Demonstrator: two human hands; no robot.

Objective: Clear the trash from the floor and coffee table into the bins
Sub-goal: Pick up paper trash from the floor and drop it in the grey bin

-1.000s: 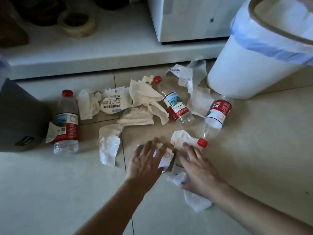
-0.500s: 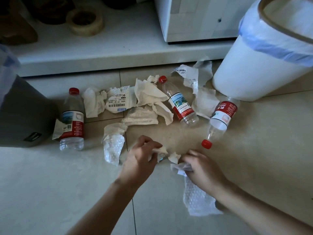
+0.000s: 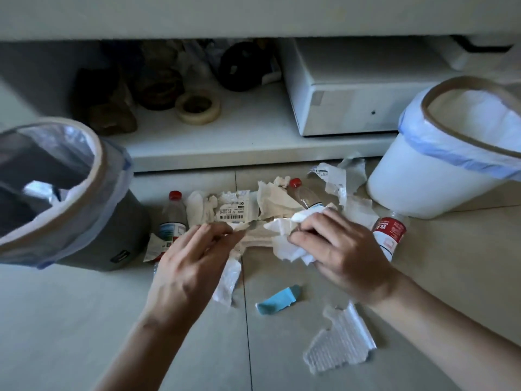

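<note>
Trash lies on the tiled floor between a grey bin (image 3: 118, 221) on the left and a white bin (image 3: 423, 187) on the right, both lined with bags. My right hand (image 3: 341, 249) is shut on a crumpled white tissue (image 3: 282, 244), held above the pile. My left hand (image 3: 191, 263) pinches a small paper scrap (image 3: 239, 227) beside it. Three red-capped plastic bottles lie there: one (image 3: 174, 213) by the grey bin, one (image 3: 303, 194) partly hidden behind my right hand, one (image 3: 389, 232) near the white bin. Tissues and a shipping label (image 3: 234, 211) are scattered between them.
A blue scrap (image 3: 277, 300), a bubble-wrap piece (image 3: 341, 345) and a clear plastic strip (image 3: 228, 280) lie on the floor below my hands. Behind the pile is a low white shelf (image 3: 225, 142) holding a tape roll (image 3: 197, 107), dark objects and a white box (image 3: 352, 108).
Both hands closed on paper from the floor and lifted it. The view tilted up, bringing both bin openings into sight. The bubble wrap and a blue scrap stayed on the floor.
</note>
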